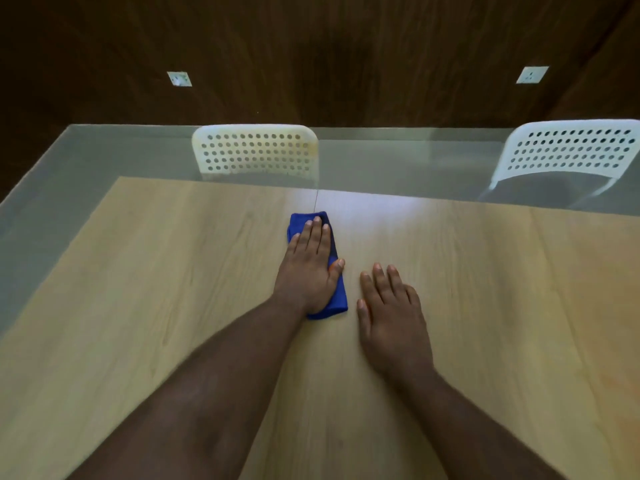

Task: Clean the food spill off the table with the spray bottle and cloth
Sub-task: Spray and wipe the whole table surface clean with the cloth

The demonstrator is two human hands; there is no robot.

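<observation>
The left hand (309,268) is pressing flat on the folded blue cloth (337,292), fingers (316,233) straight and released, pointing toward 12 o'clock. The cloth is lying mid-counter (156,271). The right hand (391,320) is resting flat at the cloth's 3 o'clock, fingers extended, grasping nothing. Two white chairs (256,152) are standing at 12 and 2 o'clock.

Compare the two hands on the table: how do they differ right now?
The left hand presses flat on the folded blue cloth; the right hand rests straight on the bare wooden table. The left hand reaches farther out toward the white chairs; the right hand lies nearer the person. The left thumb hooks over the cloth's edge; the right thumb lies on wood. Both are palm-down with straight fingers.
</observation>
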